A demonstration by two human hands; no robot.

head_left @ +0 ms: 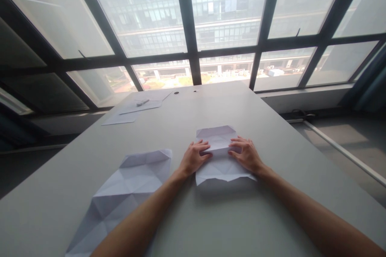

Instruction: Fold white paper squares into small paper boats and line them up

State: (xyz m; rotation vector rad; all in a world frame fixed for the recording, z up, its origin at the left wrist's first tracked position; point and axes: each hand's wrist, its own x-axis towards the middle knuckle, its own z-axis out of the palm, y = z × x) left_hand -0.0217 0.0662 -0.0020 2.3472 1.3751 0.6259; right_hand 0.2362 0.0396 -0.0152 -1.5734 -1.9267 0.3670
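While flat, folded paper (217, 144) lies under both hands' fingertips (206, 149).

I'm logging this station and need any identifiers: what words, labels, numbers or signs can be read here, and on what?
None can be read.
Folded sheet under the left hand and right hand: blank, only creases.
Creased sheet to the left: blank.
Far sheets on the table: too small to tell any print.
Building outside the window: no sign readable.

A folded paper (221, 152) is lying mid-table (271, 136). A creased sheet (129, 188) is lying to its left. Loose sheets (132, 110) are sitting behind, at the far left corner.
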